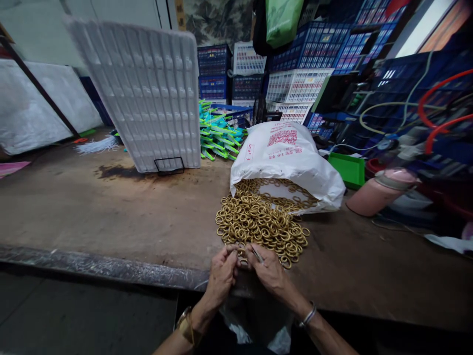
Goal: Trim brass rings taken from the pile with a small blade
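Note:
A heap of brass rings (260, 223) spills from a white sack (288, 160) lying on its side on the brown worktable (121, 212). Both hands work at the near edge of the heap. My left hand (221, 273) has its fingers pinched together at a ring in the pile. My right hand (269, 268) is closed around a thin metal tool (256, 254) that points toward the left fingertips. A watch sits on the left wrist and a bracelet on the right.
A white moulded tray (148, 93) leans upright at the back. Green-and-blue plastic parts (219, 133) lie behind it. Stacked blue and white crates (295, 64), a green bin (349, 170), a pink bottle (377, 192) and red hoses (439, 113) fill the right.

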The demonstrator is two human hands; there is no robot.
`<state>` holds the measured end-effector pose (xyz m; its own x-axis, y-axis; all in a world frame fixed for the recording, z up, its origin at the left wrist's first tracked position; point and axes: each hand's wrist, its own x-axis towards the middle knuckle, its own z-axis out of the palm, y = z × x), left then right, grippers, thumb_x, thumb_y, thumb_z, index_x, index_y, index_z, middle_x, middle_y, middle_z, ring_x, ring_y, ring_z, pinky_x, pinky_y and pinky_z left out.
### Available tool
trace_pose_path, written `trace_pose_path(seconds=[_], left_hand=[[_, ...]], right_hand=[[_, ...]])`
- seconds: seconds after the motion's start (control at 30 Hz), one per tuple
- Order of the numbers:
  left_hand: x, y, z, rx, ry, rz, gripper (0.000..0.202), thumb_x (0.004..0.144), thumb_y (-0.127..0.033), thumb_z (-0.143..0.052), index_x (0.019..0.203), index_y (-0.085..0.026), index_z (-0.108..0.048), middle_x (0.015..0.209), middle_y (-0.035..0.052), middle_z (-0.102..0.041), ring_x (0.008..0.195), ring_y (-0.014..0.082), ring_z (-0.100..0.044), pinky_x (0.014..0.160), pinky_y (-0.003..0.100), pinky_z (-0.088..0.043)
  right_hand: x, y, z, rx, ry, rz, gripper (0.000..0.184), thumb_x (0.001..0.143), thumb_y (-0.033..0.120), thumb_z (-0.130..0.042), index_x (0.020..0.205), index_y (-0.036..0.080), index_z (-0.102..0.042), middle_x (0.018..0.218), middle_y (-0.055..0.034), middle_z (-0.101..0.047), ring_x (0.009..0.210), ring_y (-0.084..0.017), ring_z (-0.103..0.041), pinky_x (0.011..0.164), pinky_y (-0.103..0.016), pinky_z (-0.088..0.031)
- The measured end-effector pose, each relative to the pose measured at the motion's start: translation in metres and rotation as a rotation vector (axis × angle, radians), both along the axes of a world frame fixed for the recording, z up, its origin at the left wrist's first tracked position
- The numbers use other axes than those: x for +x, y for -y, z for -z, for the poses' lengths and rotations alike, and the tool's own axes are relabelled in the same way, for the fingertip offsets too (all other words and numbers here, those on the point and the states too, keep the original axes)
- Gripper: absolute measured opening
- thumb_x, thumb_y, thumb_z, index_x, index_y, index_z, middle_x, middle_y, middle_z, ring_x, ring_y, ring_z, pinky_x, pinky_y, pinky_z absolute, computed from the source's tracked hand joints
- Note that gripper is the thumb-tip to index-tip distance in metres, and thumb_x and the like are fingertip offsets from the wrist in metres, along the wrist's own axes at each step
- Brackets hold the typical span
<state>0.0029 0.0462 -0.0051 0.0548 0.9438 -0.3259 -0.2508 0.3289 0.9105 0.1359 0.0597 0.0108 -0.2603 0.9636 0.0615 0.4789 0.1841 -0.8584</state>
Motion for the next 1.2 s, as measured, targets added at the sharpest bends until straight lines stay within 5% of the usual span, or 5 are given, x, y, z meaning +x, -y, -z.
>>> trace_pose_path(seconds=[0.13,0.53,0.73,1.03,1.2], left_hand=[[0.002,0.003,-0.001,0.023,-0.007,-0.006,0.035,0.069,-0.051,-0.054,0.070,-0.017,-0.049,0.048,-0.0082,-0.042,0.033,0.0016,-0.029,0.032,0.014,-0.020],[0.003,0.013,-0.011,0.008,-0.013,0.035,0.033,0.065,-0.048,-0.060,0.069,-0.017,-0.049,0.046,-0.0079,-0.044,0.033,0.0017,-0.030,0.034,0.015,-0.020],[0.000,0.018,-0.009,-0.018,0.030,0.161,0.031,0.072,-0.048,-0.053,0.069,-0.017,-0.047,0.049,-0.0068,-0.043,0.035,0.0023,-0.031,0.034,0.014,-0.020],[0.000,0.024,-0.013,0.000,0.077,0.145,0.034,0.072,-0.051,-0.051,0.066,-0.018,-0.044,0.048,-0.0077,-0.040,0.035,0.0026,-0.026,0.035,0.016,-0.018],[0.003,0.025,-0.018,0.057,0.097,0.103,0.035,0.070,-0.051,-0.055,0.070,-0.018,-0.044,0.051,-0.0075,-0.042,0.037,0.0026,-0.028,0.037,0.016,-0.019]], right_hand=[[0.001,0.001,-0.002,-0.111,-0.104,0.020,0.035,0.083,0.042,-0.035,0.059,0.018,-0.045,0.055,0.0039,-0.046,0.053,-0.009,-0.043,0.055,-0.021,-0.034],[-0.006,0.002,-0.005,-0.191,-0.066,0.134,0.021,0.071,0.034,-0.047,0.059,0.016,-0.049,0.052,0.0050,-0.043,0.052,-0.008,-0.037,0.050,-0.019,-0.032],[-0.006,0.008,-0.011,-0.212,-0.083,0.095,0.020,0.073,0.033,-0.043,0.062,0.016,-0.050,0.055,0.0041,-0.047,0.055,-0.009,-0.040,0.053,-0.020,-0.033],[-0.003,0.013,-0.004,-0.073,0.034,0.121,0.024,0.080,0.031,-0.033,0.066,0.019,-0.047,0.057,0.0025,-0.049,0.054,-0.011,-0.043,0.052,-0.021,-0.032],[-0.001,0.023,0.003,0.077,0.315,-0.023,0.016,0.068,0.009,-0.036,0.069,0.020,-0.048,0.060,0.0014,-0.051,0.055,-0.011,-0.044,0.053,-0.021,-0.027]])
